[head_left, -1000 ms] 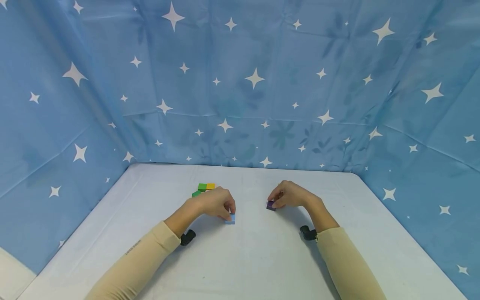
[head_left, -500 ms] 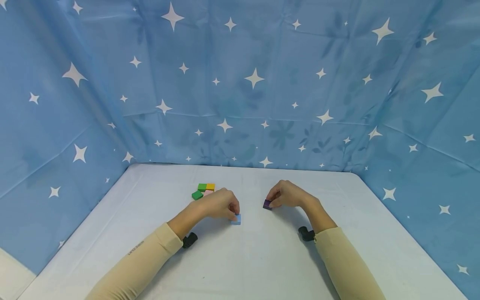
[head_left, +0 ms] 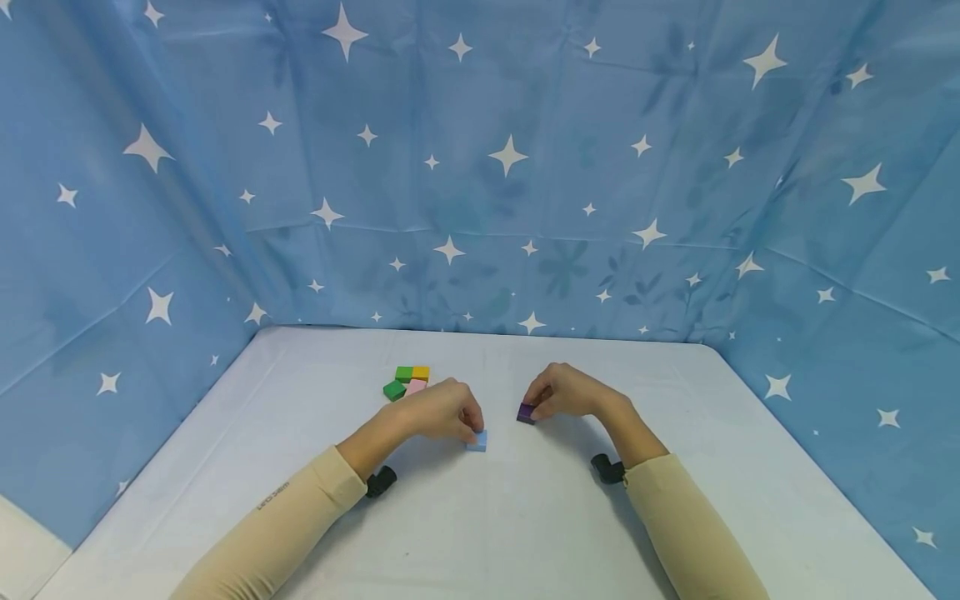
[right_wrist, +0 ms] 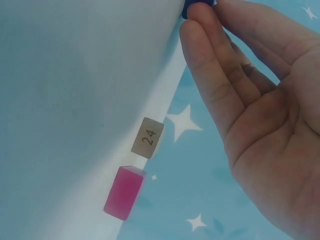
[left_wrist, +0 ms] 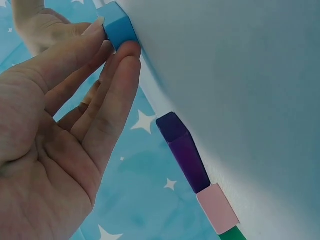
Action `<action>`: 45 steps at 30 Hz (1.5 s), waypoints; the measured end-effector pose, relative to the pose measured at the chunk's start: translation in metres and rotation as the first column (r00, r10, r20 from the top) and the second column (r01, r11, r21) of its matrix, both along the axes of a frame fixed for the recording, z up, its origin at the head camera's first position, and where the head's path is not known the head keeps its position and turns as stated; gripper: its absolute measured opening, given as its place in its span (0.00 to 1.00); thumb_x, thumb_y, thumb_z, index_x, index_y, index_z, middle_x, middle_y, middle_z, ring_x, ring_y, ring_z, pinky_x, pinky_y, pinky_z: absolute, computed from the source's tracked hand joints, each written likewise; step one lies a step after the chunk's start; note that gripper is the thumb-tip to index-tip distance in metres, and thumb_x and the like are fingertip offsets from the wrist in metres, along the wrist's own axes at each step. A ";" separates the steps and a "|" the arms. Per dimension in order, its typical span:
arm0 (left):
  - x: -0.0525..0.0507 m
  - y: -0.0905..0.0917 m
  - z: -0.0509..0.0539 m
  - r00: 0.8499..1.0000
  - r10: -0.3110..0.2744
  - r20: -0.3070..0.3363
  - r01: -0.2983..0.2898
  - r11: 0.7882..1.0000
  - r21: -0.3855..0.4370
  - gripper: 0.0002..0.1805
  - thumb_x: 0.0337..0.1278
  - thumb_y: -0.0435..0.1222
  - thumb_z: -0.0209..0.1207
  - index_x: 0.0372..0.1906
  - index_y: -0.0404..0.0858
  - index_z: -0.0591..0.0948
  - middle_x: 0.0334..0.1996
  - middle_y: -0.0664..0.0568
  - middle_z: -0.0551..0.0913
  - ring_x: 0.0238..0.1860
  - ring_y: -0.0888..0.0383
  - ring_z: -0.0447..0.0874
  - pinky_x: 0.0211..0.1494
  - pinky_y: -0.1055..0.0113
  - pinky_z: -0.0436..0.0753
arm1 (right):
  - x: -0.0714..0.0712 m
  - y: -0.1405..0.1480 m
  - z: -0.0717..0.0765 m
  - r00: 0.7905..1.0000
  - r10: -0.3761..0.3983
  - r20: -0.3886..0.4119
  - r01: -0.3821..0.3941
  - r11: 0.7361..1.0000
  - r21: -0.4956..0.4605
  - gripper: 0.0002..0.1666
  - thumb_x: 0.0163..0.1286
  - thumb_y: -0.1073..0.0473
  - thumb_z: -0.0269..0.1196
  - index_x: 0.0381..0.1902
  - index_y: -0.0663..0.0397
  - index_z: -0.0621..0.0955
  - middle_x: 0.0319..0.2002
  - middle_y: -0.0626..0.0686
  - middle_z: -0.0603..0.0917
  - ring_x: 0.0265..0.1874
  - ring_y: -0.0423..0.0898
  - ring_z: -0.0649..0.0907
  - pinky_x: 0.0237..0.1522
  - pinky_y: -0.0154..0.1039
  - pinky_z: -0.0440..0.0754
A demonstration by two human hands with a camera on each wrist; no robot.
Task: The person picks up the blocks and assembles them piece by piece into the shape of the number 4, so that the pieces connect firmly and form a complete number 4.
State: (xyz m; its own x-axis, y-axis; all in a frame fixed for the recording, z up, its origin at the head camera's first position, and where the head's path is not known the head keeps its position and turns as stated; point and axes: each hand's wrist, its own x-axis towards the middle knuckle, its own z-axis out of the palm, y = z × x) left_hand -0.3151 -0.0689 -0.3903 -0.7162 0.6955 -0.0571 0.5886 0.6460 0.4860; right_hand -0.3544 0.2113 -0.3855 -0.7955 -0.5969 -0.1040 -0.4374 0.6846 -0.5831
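Observation:
In the head view my left hand (head_left: 442,412) pinches a light blue block (head_left: 477,442) between thumb and fingers, low over the white table. The left wrist view shows this blue block (left_wrist: 120,26) at the fingertips. To its right, my right hand (head_left: 568,392) pinches a dark purple block (head_left: 526,413), with a short gap between the two blocks. Only the lower end of the dark block (right_wrist: 200,7) shows at the top of the right wrist view; there it looks dark blue.
Behind my left hand lie a green block (head_left: 404,374), a yellow block (head_left: 422,373), a darker green block (head_left: 393,390) and a pink block (head_left: 416,387). The left wrist view adds a purple block (left_wrist: 186,155). A tan block marked 24 (right_wrist: 147,138) and a magenta block (right_wrist: 124,193) appear by my right hand.
My left hand has moved right with the light blue block. The right hand has shifted slightly left with the dark purple block, so the two blocks are closer. More of the pink block shows.

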 end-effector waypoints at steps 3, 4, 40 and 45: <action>0.001 0.002 -0.001 1.000 -0.022 -0.014 0.022 1.000 0.013 0.03 0.58 0.37 0.74 0.38 0.45 0.92 0.30 0.66 0.87 0.34 0.65 0.79 0.43 0.72 0.82 | 0.000 -0.002 -0.001 1.000 0.002 0.008 -0.002 1.000 -0.003 0.11 0.61 0.66 0.76 0.43 0.54 0.91 0.39 0.49 0.91 0.37 0.41 0.86 0.44 0.38 0.86; 0.001 0.002 -0.001 0.999 -0.028 -0.020 0.029 0.999 0.017 0.03 0.58 0.37 0.75 0.37 0.45 0.92 0.29 0.66 0.87 0.34 0.66 0.79 0.43 0.72 0.82 | 0.000 -0.002 -0.001 1.000 0.001 0.009 -0.001 1.000 -0.001 0.11 0.61 0.66 0.76 0.43 0.54 0.91 0.39 0.48 0.91 0.37 0.40 0.86 0.44 0.38 0.86; 0.005 0.012 -0.004 0.997 -0.064 -0.048 0.065 0.997 0.031 0.04 0.58 0.38 0.74 0.36 0.44 0.92 0.28 0.65 0.87 0.32 0.67 0.80 0.42 0.74 0.82 | 0.013 -0.028 0.001 0.990 0.119 -0.076 -0.116 0.992 0.041 0.13 0.64 0.65 0.75 0.47 0.53 0.91 0.42 0.48 0.92 0.39 0.37 0.88 0.48 0.37 0.87; 0.006 0.014 -0.003 0.996 -0.071 -0.049 0.072 0.997 0.029 0.03 0.58 0.37 0.75 0.36 0.43 0.91 0.28 0.65 0.87 0.32 0.68 0.80 0.43 0.75 0.82 | 0.013 -0.030 0.000 0.989 0.142 -0.041 -0.142 0.990 0.006 0.13 0.64 0.66 0.74 0.46 0.55 0.91 0.42 0.49 0.92 0.40 0.38 0.89 0.48 0.34 0.87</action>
State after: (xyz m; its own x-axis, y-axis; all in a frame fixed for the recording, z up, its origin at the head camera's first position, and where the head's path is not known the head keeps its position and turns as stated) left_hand -0.3088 -0.0551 -0.3932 -0.6660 0.7460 -0.0015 0.6560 0.5866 0.4750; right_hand -0.3411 0.1811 -0.3859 -0.7062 -0.7040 -0.0750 -0.5541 0.6156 -0.5604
